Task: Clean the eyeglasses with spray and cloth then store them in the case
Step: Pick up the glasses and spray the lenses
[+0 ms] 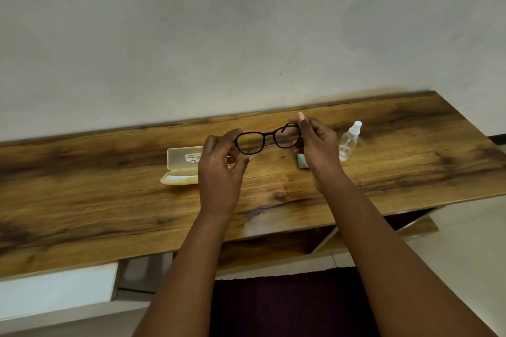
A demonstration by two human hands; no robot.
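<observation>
Black-framed eyeglasses point(267, 139) are held up above the wooden table point(109, 200), lenses facing me. My left hand point(220, 169) pinches the frame's left end and my right hand point(317, 145) pinches its right end. A pale yellow translucent case point(182, 164) lies open on the table behind my left hand, partly hidden by it. A clear spray bottle point(349, 141) with a white cap stands just right of my right hand. A small light-blue cloth point(302, 160) lies on the table, mostly hidden under my right wrist.
The table backs onto a pale wall point(246, 35). Its front edge runs across the lower middle, with open shelf compartments point(323, 238) below it. A dark rug point(287, 304) lies on the floor between my forearms.
</observation>
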